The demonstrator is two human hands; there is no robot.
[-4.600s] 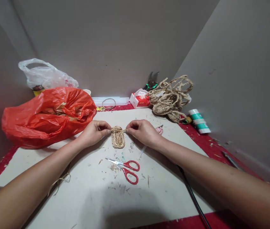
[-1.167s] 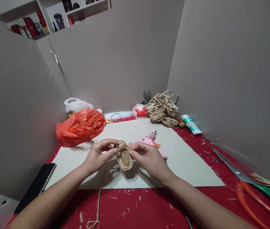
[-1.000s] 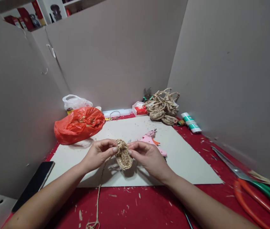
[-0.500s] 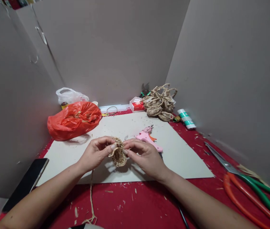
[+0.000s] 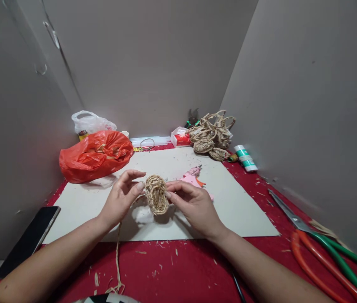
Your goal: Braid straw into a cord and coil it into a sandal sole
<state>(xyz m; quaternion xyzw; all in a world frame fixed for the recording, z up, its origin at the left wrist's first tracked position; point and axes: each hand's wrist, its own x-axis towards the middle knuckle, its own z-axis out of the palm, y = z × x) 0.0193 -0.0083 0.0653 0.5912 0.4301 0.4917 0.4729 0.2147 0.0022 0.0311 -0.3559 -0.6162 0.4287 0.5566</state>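
A small braided-straw slipper [image 5: 157, 198], oval with a looped band at its upper end, is held up over the white board. My right hand [image 5: 195, 204] pinches its right edge between thumb and fingers. At its left edge is my left hand [image 5: 123, 195], thumb and index finger apart, the thumb close to the straw; whether it touches I cannot tell. A straw cord [image 5: 118, 252] runs from the slipper behind my left hand and hangs over the red cloth. Partly behind my right hand lies a pink glue gun [image 5: 191, 179].
Large shears [image 5: 301, 225] with orange and green handles lie at right, a phone [image 5: 28, 242] at left. Along the back are a red plastic bag [image 5: 94, 158], a heap of braided straw [image 5: 211, 134] and a white-green roll [image 5: 245, 158]. Grey walls surround the white board [image 5: 238, 210].
My left thumb and index finger have come off the slipper's top and spread apart to the left. The slipper has turned to show its oval face, still in my right hand.
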